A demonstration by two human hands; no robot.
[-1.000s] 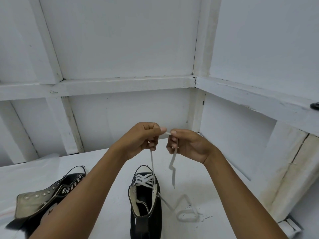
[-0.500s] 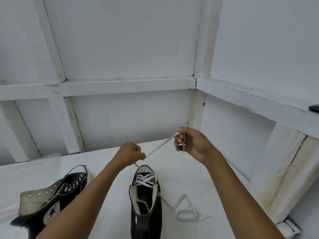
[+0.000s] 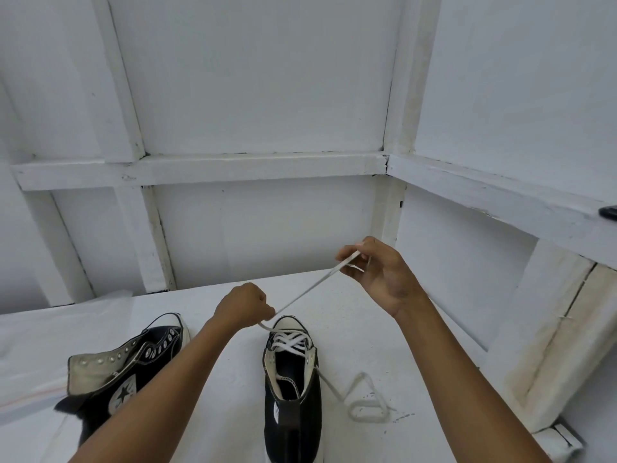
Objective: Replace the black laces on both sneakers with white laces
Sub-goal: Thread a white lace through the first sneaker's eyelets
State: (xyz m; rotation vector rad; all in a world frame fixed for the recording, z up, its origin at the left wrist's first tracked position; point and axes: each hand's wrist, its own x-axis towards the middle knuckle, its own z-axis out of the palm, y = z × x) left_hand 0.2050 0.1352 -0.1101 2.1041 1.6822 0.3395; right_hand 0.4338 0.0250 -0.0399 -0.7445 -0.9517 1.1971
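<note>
A black high-top sneaker (image 3: pixel 293 409) stands upright in the middle of the white surface, toe pointing away, with a white lace (image 3: pixel 309 290) crossed through its lower eyelets. My left hand (image 3: pixel 242 307) is a fist gripping one stretch of that lace just above the toe. My right hand (image 3: pixel 377 272), higher and to the right, pinches the same stretch, which runs taut between both hands. The lace's other end lies looped on the surface to the right of the sneaker. A second black sneaker (image 3: pixel 130 372) lies tipped on its side at the left, its eyelets bare.
The white surface (image 3: pixel 354 329) sits in a corner of white panelled walls with a ledge (image 3: pixel 500 195) on the right carrying a small dark object (image 3: pixel 608 212). Crumpled clear plastic (image 3: pixel 43 332) lies at the far left.
The hands have drawn apart: the left one dropped to just above the toe and the right one rose to the right, pulling the lace taut between them.
</note>
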